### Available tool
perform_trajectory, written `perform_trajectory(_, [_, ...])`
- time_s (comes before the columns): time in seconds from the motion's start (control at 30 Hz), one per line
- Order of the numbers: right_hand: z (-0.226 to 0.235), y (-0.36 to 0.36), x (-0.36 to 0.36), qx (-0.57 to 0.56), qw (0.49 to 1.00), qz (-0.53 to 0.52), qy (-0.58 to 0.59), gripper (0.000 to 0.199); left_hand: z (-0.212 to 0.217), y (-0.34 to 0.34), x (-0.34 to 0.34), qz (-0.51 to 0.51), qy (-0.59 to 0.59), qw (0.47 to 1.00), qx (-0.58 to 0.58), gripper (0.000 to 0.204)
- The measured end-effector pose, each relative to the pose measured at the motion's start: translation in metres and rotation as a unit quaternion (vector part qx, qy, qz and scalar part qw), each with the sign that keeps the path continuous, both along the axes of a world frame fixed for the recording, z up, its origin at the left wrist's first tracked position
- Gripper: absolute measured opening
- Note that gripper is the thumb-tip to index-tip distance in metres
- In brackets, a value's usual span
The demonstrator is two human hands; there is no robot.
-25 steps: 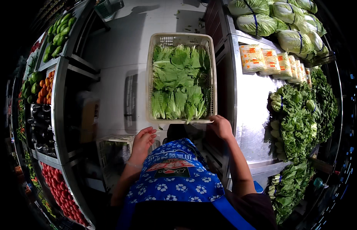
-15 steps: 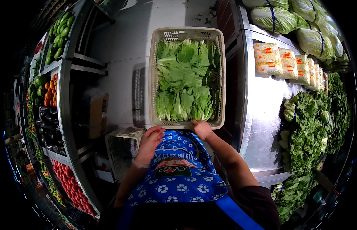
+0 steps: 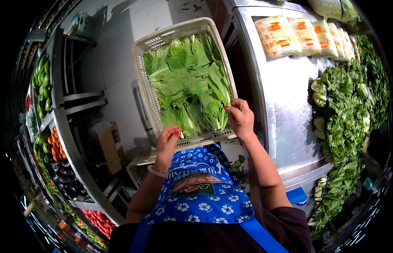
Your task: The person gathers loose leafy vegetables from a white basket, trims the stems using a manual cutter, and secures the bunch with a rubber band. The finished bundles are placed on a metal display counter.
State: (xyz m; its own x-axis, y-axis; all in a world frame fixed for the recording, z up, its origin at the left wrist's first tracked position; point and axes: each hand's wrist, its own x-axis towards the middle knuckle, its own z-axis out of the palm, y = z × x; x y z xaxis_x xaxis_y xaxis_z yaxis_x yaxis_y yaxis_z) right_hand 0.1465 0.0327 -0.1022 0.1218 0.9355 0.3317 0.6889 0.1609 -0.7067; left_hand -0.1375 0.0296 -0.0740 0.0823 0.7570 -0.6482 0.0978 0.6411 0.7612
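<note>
A view from a head-worn camera looks down at a person in a blue flowered apron [image 3: 205, 189] standing in a produce aisle. In front of the apron sits a cream-coloured rectangular plastic crate with slotted sides [image 3: 148, 90], tilted a little to the right and filled with loose, broad, pale green leafy greens [image 3: 188, 82]. The crate lies between a metal rack on the left and a shiny steel chilled display bench [image 3: 285, 114] on the right.

The left hand [image 3: 168, 141] rests at the crate's near rim, fingers curled in a narrow grip; it appears to pinch the rim or a leaf edge, but which cannot be told. A pale band circles that wrist. The right hand [image 3: 240, 119] is at the crate's near right corner, fingers closed lightly on the tip of a leaf bunch, palm over the rim.

Judging from this, the greens are being handled at the crate's near end. To do it well, the leaves would best be taken low on their stems, not by the tender blades, with the left hand steadying the crate so it does not slide.

On the bench lie bundles of dark curly greens [image 3: 344, 114] and, further back, clear yellow-printed packets [image 3: 298, 36]. The left rack holds green, orange and red vegetables [image 3: 48, 135].
</note>
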Motion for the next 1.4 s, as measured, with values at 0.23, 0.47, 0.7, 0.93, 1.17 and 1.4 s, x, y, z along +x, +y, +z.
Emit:
perform_trajectory(0.23, [-0.124, -0.087, -0.059, -0.328, 0.941, -0.034, -0.071, 0.018, -0.018, 0.041, 0.009, -0.154, -0.023, 0.988, 0.007, 0.029])
perform_trajectory(0.47, [-0.084, -0.098, -0.083, -0.258, 0.929, -0.266, -0.014, 0.015, -0.038, 0.096, 0.014, -0.498, 0.129, 0.810, 0.281, 0.028])
perform_trajectory(0.7, [-0.066, -0.128, -0.221, -0.205, 0.808, -0.498, 0.240, 0.010, -0.078, 0.114, 0.067, -0.724, 0.039, 0.393, 0.566, 0.025])
perform_trajectory(0.93, [-0.065, -0.114, -0.288, -0.182, 0.747, -0.503, 0.394, 0.013, -0.157, 0.047, 0.174, -0.760, 0.007, 0.297, 0.578, 0.022])
perform_trajectory(1.17, [-0.065, -0.137, -0.285, -0.089, 0.701, -0.550, 0.446, 0.015, -0.205, 0.045, 0.210, -0.863, 0.046, 0.108, 0.491, 0.021])
perform_trajectory(1.4, [-0.064, -0.111, -0.287, 0.024, 0.566, -0.488, 0.664, 0.021, -0.164, 0.060, 0.222, -0.771, -0.093, 0.265, 0.571, 0.011])
